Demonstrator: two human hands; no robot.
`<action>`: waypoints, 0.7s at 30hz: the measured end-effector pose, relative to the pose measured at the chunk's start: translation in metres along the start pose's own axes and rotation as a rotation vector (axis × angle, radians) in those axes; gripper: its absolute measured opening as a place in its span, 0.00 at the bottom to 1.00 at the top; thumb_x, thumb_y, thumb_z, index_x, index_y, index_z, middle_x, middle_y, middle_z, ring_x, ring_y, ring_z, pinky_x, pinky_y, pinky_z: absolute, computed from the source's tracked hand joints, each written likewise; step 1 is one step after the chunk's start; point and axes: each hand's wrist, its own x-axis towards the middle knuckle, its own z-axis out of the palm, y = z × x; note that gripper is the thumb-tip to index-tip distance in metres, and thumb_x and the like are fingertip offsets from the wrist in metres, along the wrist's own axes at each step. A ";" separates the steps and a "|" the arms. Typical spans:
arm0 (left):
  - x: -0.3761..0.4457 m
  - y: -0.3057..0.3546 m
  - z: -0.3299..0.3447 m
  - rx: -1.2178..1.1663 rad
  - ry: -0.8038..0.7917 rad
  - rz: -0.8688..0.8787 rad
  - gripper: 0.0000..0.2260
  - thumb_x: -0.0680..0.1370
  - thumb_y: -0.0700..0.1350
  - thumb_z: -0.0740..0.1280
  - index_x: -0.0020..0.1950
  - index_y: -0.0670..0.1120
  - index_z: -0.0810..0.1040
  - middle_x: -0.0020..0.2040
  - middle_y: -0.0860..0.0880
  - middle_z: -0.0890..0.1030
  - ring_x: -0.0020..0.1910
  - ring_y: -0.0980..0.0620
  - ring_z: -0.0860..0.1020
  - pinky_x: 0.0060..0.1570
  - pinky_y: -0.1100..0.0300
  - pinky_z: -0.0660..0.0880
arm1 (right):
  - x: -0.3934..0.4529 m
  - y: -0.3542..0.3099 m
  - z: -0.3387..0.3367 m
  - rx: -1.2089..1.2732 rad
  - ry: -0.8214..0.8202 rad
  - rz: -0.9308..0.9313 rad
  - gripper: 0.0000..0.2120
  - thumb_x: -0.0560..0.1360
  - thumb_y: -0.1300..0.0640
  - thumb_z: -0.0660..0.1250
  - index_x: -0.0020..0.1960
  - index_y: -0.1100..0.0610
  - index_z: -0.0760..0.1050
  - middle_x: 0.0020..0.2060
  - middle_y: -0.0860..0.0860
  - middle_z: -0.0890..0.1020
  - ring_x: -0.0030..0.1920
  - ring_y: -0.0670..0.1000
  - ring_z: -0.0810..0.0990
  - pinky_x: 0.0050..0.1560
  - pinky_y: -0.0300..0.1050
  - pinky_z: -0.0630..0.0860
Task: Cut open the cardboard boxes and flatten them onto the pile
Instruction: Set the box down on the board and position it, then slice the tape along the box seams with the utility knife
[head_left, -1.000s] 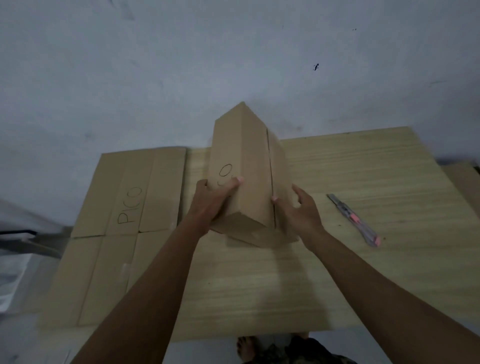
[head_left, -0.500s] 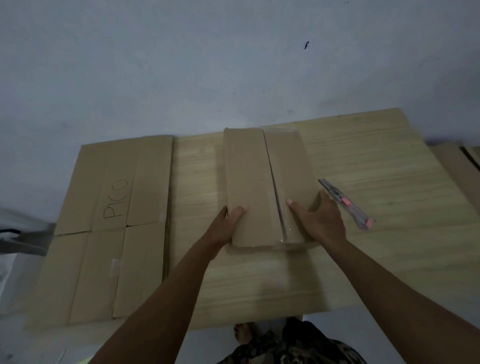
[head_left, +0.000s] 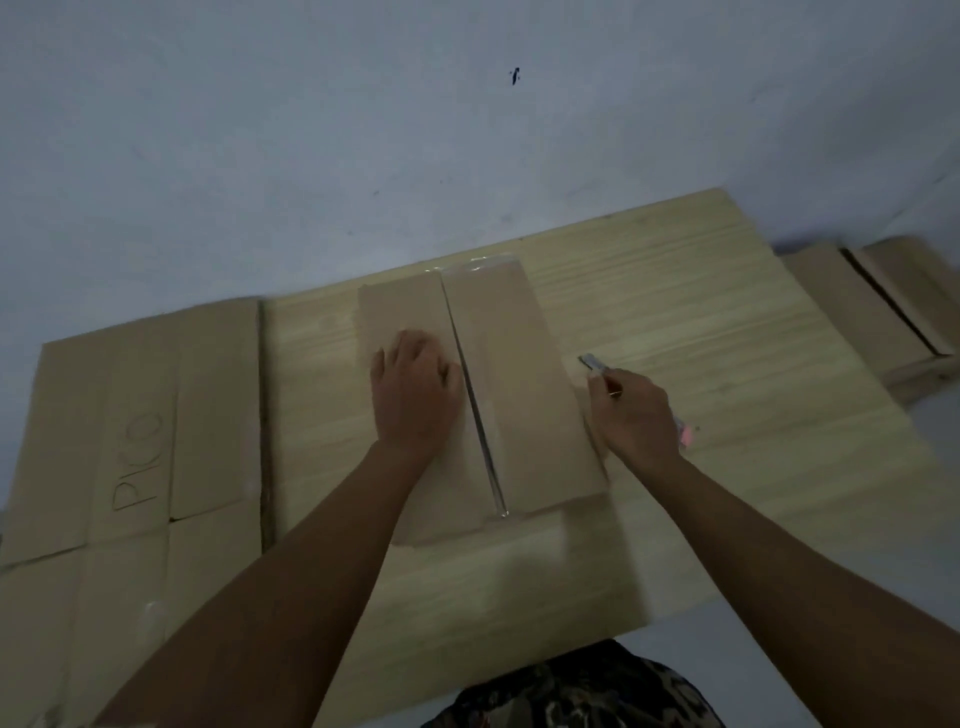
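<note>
A closed cardboard box (head_left: 514, 374) lies flat on the wooden table (head_left: 727, 353), its taped centre seam running away from me. My left hand (head_left: 415, 387) presses flat on the box's left flap. Just right of the box, my right hand (head_left: 631, 415) grips a utility knife (head_left: 597, 366); the grey tip points away from me and the pink end shows behind the hand. At the table's left end lies the pile of flattened cardboard (head_left: 130, 415), marked "PICO".
More cardboard boxes (head_left: 878, 306) sit beyond the table's right end. A blue-grey wall rises right behind the table. The table's near edge is close to my body.
The box went from standing tilted in both hands to lying flat. My left hand moved onto its top, and my right hand left the box and took hold of the knife.
</note>
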 end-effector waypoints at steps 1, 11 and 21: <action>0.008 0.004 0.002 0.009 0.006 -0.003 0.05 0.77 0.45 0.67 0.47 0.43 0.76 0.56 0.43 0.77 0.57 0.39 0.77 0.64 0.44 0.68 | 0.010 0.003 -0.001 -0.042 0.005 -0.003 0.15 0.80 0.48 0.62 0.54 0.55 0.83 0.49 0.55 0.84 0.53 0.60 0.81 0.51 0.49 0.75; 0.050 -0.008 0.009 0.055 0.024 0.007 0.18 0.77 0.49 0.56 0.60 0.43 0.79 0.54 0.40 0.77 0.55 0.36 0.75 0.51 0.45 0.70 | 0.063 0.039 0.019 -0.451 -0.210 0.012 0.20 0.77 0.57 0.65 0.69 0.53 0.72 0.62 0.57 0.72 0.64 0.60 0.72 0.63 0.57 0.69; 0.094 -0.051 0.003 0.103 -0.366 0.026 0.46 0.70 0.71 0.50 0.83 0.47 0.53 0.82 0.45 0.53 0.82 0.44 0.46 0.78 0.35 0.44 | 0.072 0.048 0.033 -0.316 -0.130 -0.031 0.16 0.80 0.59 0.61 0.67 0.52 0.75 0.60 0.58 0.76 0.60 0.63 0.75 0.57 0.57 0.72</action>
